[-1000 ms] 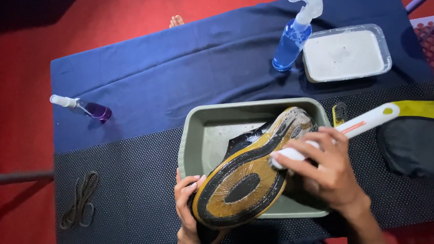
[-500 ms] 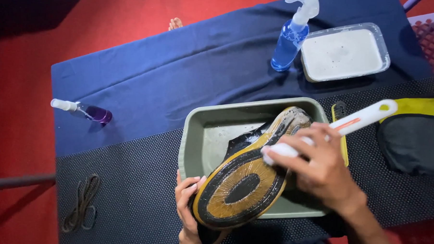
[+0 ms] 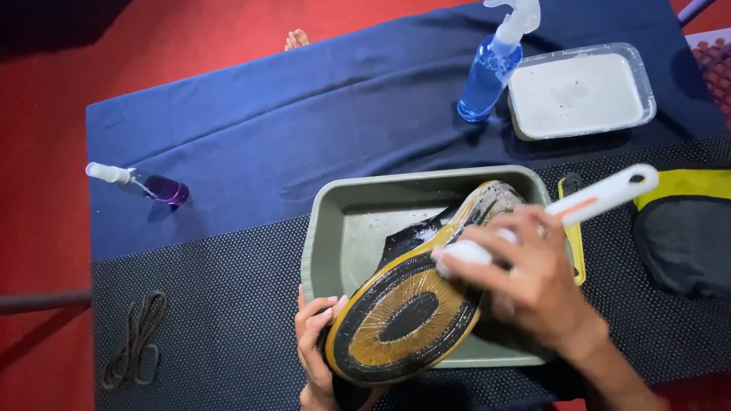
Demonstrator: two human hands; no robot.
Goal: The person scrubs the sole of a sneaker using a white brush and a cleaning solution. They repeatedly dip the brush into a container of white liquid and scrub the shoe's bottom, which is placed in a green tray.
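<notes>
Both of your hands are busy: your left hand (image 3: 316,341) clamps the heel of the shoe (image 3: 415,292), sole up over the grey-green tub (image 3: 340,229). Your right hand (image 3: 525,272) has its grip closed on the white brush (image 3: 576,205), bristles at mid-sole; the sole's long axis runs from the heel nearest you up-right toward the toe.

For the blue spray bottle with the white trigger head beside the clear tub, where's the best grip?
Grip the blue spray bottle around its round blue body, below the white trigger head, probably coming from its left. The clear plastic tub crowds its right side, and the bottle stands upright on the blue cloth.
</notes>
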